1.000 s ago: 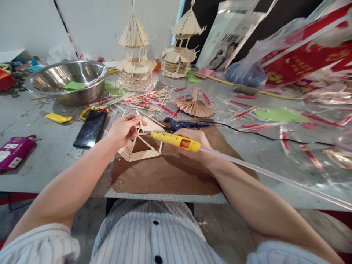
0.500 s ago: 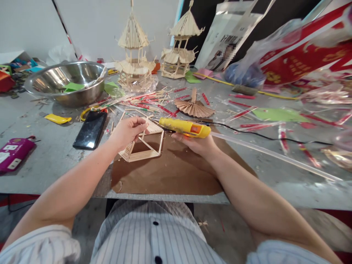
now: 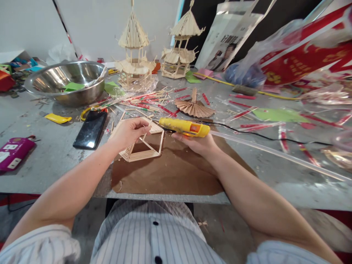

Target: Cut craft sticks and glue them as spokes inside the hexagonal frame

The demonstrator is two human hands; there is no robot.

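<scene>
glue gun (image 3: pixel 184 127) is hovering farther right, giving left hand (image 3: pixel 131 132) room
fingers are pinching stick frame (image 3: pixel 144 156), centre; right hand (image 3: pixel 202 143) is clamping gun

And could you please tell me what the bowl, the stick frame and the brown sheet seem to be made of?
Bowl: polished metal, probably stainless steel, given its mirror-like reflections.
Stick frame: likely bare wood, being pale, matte and unpainted.
Brown sheet: perhaps paper or thin card, being flat and matte, though I cannot be sure.
</scene>
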